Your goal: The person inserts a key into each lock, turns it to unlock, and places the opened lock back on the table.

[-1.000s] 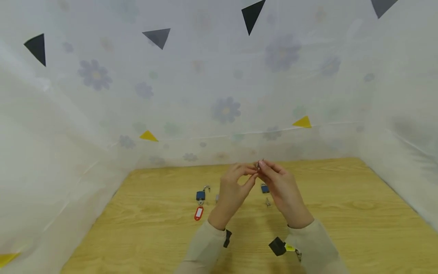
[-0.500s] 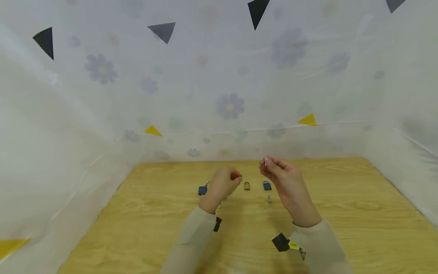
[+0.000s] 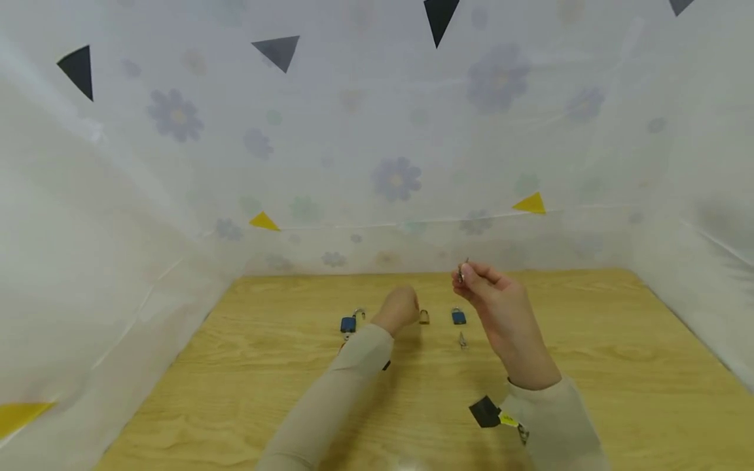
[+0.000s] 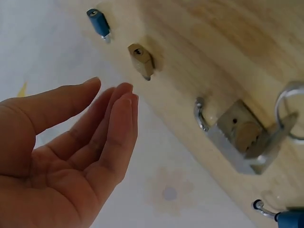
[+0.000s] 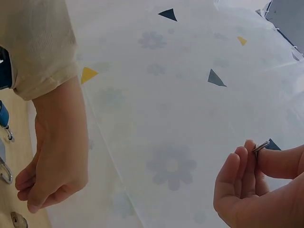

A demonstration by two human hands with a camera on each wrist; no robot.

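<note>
While the right hand (image 3: 501, 307) hangs raised above the wooden surface (image 3: 589, 366), its thumb and forefinger pinch a small metal key (image 3: 463, 269) that pokes up toward twelve o'clock; the wrist view shows the key's (image 5: 260, 146) edge caught between the fingertips, with the other fingers loosely curled behind. The left hand (image 3: 400, 311) reaches forward and low, its fingers (image 4: 116, 118) held straight and close together, gripping nothing. Just beyond its fingertips, at about one o'clock, stands a small brass padlock (image 3: 424, 317), seen from below in the wrist view (image 4: 141, 61). A blue padlock (image 3: 459, 317) sits to the right of the brass one, with a second small key (image 3: 462, 340) lying on the surface at its six o'clock. At nine o'clock from the left hand lies another blue padlock (image 3: 349, 324) with its shackle open. A grey metal padlock (image 4: 242, 140) also shows in the left wrist view, its shackle open, lying near that hand.

The risks lie in the thin grip: the key is held only by its tip, so a small twist of the right hand could let it slip and drop among the locks. The left hand, coming in flat, may also knock the brass padlock over or push it away rather than catch it, since the lock is small and stands free.
</note>
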